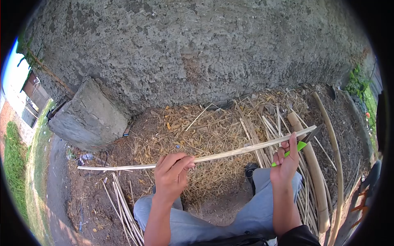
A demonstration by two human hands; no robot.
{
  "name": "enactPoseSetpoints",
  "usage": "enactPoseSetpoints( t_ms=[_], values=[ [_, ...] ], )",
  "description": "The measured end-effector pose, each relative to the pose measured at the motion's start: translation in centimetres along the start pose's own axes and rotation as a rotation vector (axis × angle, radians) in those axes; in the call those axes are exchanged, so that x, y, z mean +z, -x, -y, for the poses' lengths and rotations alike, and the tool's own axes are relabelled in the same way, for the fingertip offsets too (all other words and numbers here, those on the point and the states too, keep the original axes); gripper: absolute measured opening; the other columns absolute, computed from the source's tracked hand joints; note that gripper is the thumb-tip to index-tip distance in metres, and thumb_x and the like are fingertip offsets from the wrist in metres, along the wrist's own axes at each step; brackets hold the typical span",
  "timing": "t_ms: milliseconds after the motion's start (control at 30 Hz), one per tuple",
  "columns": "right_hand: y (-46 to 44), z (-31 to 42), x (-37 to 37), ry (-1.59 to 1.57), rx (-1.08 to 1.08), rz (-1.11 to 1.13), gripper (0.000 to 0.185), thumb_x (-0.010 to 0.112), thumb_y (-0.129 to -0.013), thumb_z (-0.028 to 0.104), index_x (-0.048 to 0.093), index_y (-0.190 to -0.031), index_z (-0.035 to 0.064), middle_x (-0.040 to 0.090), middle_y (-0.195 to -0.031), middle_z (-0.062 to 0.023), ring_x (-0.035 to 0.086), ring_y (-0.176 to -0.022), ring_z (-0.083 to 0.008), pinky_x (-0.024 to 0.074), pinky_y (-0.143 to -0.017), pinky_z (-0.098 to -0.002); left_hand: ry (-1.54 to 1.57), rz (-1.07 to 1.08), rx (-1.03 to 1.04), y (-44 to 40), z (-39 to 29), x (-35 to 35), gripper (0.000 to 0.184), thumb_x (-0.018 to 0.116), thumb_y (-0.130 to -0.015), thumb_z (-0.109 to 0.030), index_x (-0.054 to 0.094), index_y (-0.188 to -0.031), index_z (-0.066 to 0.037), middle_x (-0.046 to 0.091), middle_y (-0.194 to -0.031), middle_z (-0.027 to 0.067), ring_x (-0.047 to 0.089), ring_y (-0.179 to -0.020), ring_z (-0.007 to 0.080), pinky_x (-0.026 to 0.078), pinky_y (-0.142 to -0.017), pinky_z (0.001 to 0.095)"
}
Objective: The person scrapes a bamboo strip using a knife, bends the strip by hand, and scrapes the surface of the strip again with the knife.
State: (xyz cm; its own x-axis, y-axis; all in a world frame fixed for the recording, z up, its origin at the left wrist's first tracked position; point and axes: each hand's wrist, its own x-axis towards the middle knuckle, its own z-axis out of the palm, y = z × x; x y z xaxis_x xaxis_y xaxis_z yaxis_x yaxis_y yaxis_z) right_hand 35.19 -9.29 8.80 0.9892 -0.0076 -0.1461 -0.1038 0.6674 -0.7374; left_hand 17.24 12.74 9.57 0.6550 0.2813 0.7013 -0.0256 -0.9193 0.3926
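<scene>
A long, pale bamboo strip stretches across the view in front of my knees, its right end higher than its left. My left hand grips it left of its middle, fingers closed round it. Near the strip's right end, my right hand is closed on a knife with a bright green handle. The dark blade points up and right, close to the strip's end. One finger of that hand lies against the strip. Whether the blade touches the strip I cannot tell.
Split strips lie to the left, and more strips lie to the right beside thick bamboo poles. Shavings litter the ground. A rough grey wall rises ahead, with a concrete block at its left.
</scene>
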Motion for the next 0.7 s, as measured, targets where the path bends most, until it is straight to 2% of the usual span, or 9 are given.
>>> enactPoseSetpoints(
  t_ms=[167, 333, 433, 500, 567, 600, 667, 700],
  values=[
    [0.0, -0.6, -0.3, -0.003, 0.048, -0.041, 0.033, 0.063, -0.095, 0.037, 0.050, -0.078, 0.0122, 0.044, -0.065, 0.0043, 0.031, -0.042, -0.0026, 0.0255, -0.037, -0.0206, -0.034, -0.035, 0.035, 0.2, 0.4, -0.1, 0.021, 0.069, -0.072, 0.006, 0.071, -0.088, -0.007, 0.068, -0.082, 0.0016, 0.057, -0.068, 0.0192, 0.042, -0.067, 0.0304],
    [-0.2, -1.0, -0.6, -0.027, 0.104, -0.031, 0.035, 0.065, -0.094, 0.037, 0.050, -0.076, 0.0122, 0.042, -0.063, 0.0046, 0.030, -0.041, -0.0032, 0.0256, -0.037, -0.0215, -0.036, 0.001, -0.008, 0.5, 0.5, -0.1, 0.010, 0.071, -0.078, -0.003, 0.071, -0.086, -0.008, 0.069, -0.077, 0.0027, 0.059, -0.070, 0.0189, 0.042, -0.067, 0.0311],
    [0.0, -0.9, -0.3, -0.028, 0.107, -0.054, 0.031, 0.065, -0.094, 0.035, 0.051, -0.078, 0.0122, 0.043, -0.064, 0.0046, 0.030, -0.041, -0.0029, 0.0255, -0.037, -0.0213, -0.043, 0.004, -0.008, 0.7, 0.5, 0.0, 0.009, 0.073, -0.078, -0.008, 0.070, -0.086, -0.009, 0.067, -0.072, 0.0007, 0.062, -0.066, 0.0172, 0.040, -0.066, 0.0310],
    [0.1, -1.0, -0.1, -0.032, 0.120, -0.072, 0.029, 0.065, -0.095, 0.033, 0.052, -0.079, 0.0124, 0.044, -0.065, 0.0046, 0.030, -0.041, -0.0027, 0.0256, -0.037, -0.0210, -0.047, 0.045, -0.030, 0.9, 0.8, -0.2, 0.010, 0.072, -0.078, -0.007, 0.070, -0.088, -0.010, 0.067, -0.075, 0.0002, 0.061, -0.067, 0.0168, 0.039, -0.066, 0.0312],
    [0.0, -1.2, -0.4, 0.014, -0.028, -0.116, 0.021, 0.066, -0.095, 0.025, 0.055, -0.084, 0.0101, 0.046, -0.065, 0.0041, 0.032, -0.042, -0.0017, 0.0259, -0.038, -0.0199, -0.051, 0.086, -0.049, 0.9, 0.9, -0.5, 0.012, 0.072, -0.078, -0.007, 0.070, -0.089, -0.011, 0.067, -0.078, -0.0003, 0.061, -0.069, 0.0164, 0.039, -0.066, 0.0314],
    [0.2, -1.1, -0.4, 0.014, -0.029, -0.112, 0.021, 0.066, -0.095, 0.025, 0.055, -0.084, 0.0101, 0.046, -0.065, 0.0041, 0.032, -0.042, -0.0017, 0.0259, -0.038, -0.0199, -0.102, 0.117, -0.067, 0.8, 0.8, -0.7, 0.013, 0.070, -0.079, -0.005, 0.071, -0.090, -0.011, 0.067, -0.082, 0.0001, 0.061, -0.071, 0.0164, 0.038, -0.068, 0.0315],
    [0.8, -0.8, -0.6, 0.168, -0.401, 0.034, 0.015, 0.066, -0.095, 0.019, 0.059, -0.089, 0.0068, 0.049, -0.064, 0.0045, 0.033, -0.043, -0.0020, 0.0251, -0.040, -0.0185, -0.156, 0.141, -0.091, 0.7, 0.8, -0.8, 0.014, 0.068, -0.080, -0.004, 0.071, -0.092, -0.010, 0.067, -0.086, 0.0005, 0.061, -0.073, 0.0165, 0.037, -0.070, 0.0316],
    [0.9, -0.8, -1.0, 0.320, -0.514, 0.170, 0.014, 0.071, -0.090, 0.015, 0.064, -0.090, 0.0031, 0.058, -0.067, 0.0004, 0.046, -0.046, -0.0055, 0.0325, -0.042, -0.0196, -0.165, 0.194, -0.070, 0.8, 1.0, -0.7, 0.019, 0.067, -0.078, -0.001, 0.071, -0.094, -0.011, 0.065, -0.088, -0.0005, 0.061, -0.075, 0.0159, 0.036, -0.073, 0.0320]
  ],
)
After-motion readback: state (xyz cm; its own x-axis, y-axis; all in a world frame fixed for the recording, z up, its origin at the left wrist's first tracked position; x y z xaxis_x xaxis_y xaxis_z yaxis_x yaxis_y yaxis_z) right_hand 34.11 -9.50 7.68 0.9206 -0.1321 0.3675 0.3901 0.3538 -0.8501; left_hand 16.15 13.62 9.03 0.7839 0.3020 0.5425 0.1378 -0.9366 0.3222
